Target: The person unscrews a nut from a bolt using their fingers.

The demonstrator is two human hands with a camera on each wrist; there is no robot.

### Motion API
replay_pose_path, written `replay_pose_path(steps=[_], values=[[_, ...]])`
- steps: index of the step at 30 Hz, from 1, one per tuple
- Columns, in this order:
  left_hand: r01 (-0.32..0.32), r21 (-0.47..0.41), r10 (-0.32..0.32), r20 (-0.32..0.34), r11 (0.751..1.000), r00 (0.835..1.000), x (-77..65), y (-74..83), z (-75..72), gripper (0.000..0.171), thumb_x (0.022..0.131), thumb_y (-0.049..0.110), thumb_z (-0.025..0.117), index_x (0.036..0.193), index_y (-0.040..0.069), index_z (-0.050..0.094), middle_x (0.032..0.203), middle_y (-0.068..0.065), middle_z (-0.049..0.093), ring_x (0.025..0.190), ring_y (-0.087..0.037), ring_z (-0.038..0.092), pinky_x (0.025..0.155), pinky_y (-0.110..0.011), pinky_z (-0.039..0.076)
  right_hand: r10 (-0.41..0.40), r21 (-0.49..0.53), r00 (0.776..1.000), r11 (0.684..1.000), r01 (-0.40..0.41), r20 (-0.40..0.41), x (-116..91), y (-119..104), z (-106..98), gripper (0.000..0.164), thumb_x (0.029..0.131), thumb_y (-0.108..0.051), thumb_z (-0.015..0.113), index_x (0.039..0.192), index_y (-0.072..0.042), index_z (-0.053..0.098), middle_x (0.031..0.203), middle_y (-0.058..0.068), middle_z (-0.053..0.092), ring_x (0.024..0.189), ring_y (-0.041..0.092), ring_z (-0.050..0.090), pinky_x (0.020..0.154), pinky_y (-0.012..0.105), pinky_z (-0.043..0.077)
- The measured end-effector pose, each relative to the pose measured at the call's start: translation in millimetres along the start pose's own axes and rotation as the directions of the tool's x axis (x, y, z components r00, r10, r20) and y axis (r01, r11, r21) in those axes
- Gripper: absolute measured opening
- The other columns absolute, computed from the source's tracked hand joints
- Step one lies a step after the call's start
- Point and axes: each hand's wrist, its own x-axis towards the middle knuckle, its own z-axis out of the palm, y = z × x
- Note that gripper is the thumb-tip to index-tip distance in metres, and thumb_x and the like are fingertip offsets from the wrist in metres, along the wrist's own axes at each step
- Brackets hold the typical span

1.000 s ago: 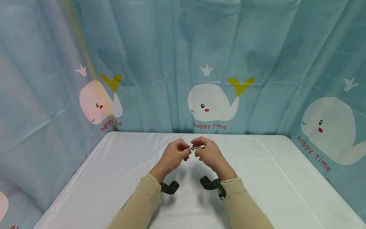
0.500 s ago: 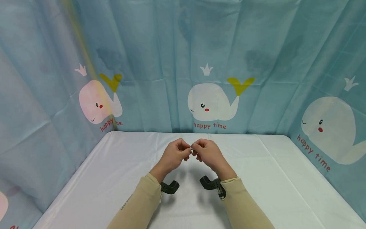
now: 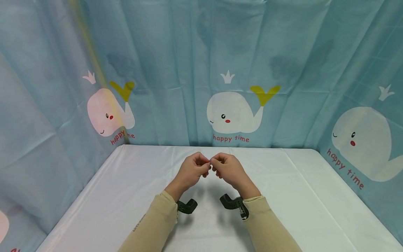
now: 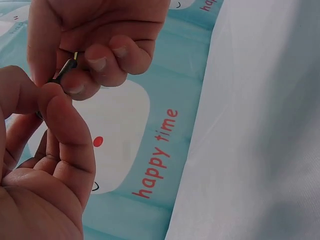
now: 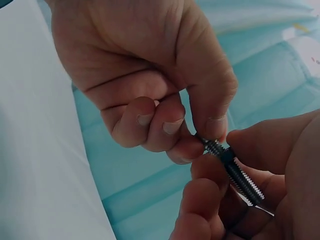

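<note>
A small metal threaded bolt [image 5: 245, 185] with a darker nut-like ring [image 5: 228, 156] part way along it is held between both hands, above the table. My left hand [image 3: 190, 170] pinches one end between thumb and fingertips. The thumb and index finger of my right hand [image 3: 230, 169] pinch it at the ring, fingertips close to the left hand's. In the right wrist view the threaded length runs on below the right fingers, ending in a thin pale tip [image 5: 265, 210]. From the head view the bolt is almost wholly hidden by the fingers.
A white-covered table [image 3: 283, 196] spreads beneath the hands. Blue curtains [image 3: 176, 70] printed with whales rise behind it and on both sides. Black wrist mounts [image 3: 187, 206] stick out below the forearms.
A second ago the right fingers were spread around the bolt, leaving it visible; they have since come together and pinch it. The left hand has stayed nearly still.
</note>
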Motion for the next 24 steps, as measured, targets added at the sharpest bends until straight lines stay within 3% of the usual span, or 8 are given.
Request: replay_pose_path(steps=[7, 13, 17, 20, 24], values=[[-0.006, -0.022, 0.006, 0.001, 1.0, 1.0, -0.2, -0.8, -0.8, 0.008, 0.096, 0.01, 0.065, 0.098, 0.003, 0.062, 0.088, -0.019, 0.064, 0.068, -0.025, 0.061, 0.066, -0.038, 0.054, -0.033, 0.005, 0.999, 0.999, 0.033, 0.004, 1.8, 0.4, 1.1, 0.008, 0.094, -0.013, 0.063, 0.097, -0.013, 0.071, 0.092, 0.008, 0.066, 0.068, 0.026, 0.059, 0.059, 0.037, 0.05], [-0.019, -0.015, 0.019, -0.023, 1.0, 1.0, -0.2, -1.9, -1.5, 0.004, 0.093, 0.005, 0.063, 0.093, 0.007, 0.06, 0.082, -0.011, 0.063, 0.066, -0.024, 0.059, 0.061, -0.035, 0.05, -0.018, 0.027, 0.999, 0.999, 0.019, -0.046, 2.2, -0.6, 3.1, 0.029, 0.089, -0.009, 0.065, 0.117, -0.016, 0.065, 0.116, 0.009, 0.062, 0.081, 0.027, 0.064, 0.064, 0.038, 0.053], [-0.025, -0.02, 0.025, -0.019, 0.999, 1.0, -0.2, -2.9, -0.7, 0.009, 0.093, 0.004, 0.063, 0.09, 0.012, 0.06, 0.083, -0.01, 0.064, 0.066, -0.023, 0.058, 0.061, -0.037, 0.051, 0.014, 0.051, 0.998, 0.999, -0.011, -0.053, 1.3, -0.3, 2.5, 0.017, 0.096, -0.023, 0.064, 0.109, -0.011, 0.067, 0.099, 0.012, 0.066, 0.066, 0.024, 0.058, 0.058, 0.034, 0.05], [-0.03, -0.021, 0.03, -0.018, 0.999, 0.999, -0.2, -3.0, 0.0, 0.013, 0.093, 0.004, 0.064, 0.087, 0.016, 0.061, 0.083, -0.01, 0.064, 0.066, -0.023, 0.058, 0.06, -0.036, 0.05, 0.026, 0.052, 0.999, 0.998, -0.024, -0.029, 0.3, 0.1, 1.9, 0.022, 0.1, -0.027, 0.061, 0.095, -0.007, 0.068, 0.08, 0.012, 0.064, 0.059, 0.022, 0.053, 0.056, 0.035, 0.049], [-0.032, -0.013, 0.032, -0.019, 0.999, 0.999, 0.6, -3.0, 0.3, 0.015, 0.093, 0.003, 0.064, 0.086, 0.017, 0.061, 0.081, -0.01, 0.064, 0.066, -0.023, 0.058, 0.058, -0.033, 0.048, 0.002, 0.032, 1.0, 0.999, -0.001, -0.024, -0.1, -0.2, 1.6, 0.01, 0.095, -0.013, 0.06, 0.1, -0.009, 0.069, 0.09, 0.009, 0.065, 0.066, 0.024, 0.058, 0.059, 0.038, 0.051]])
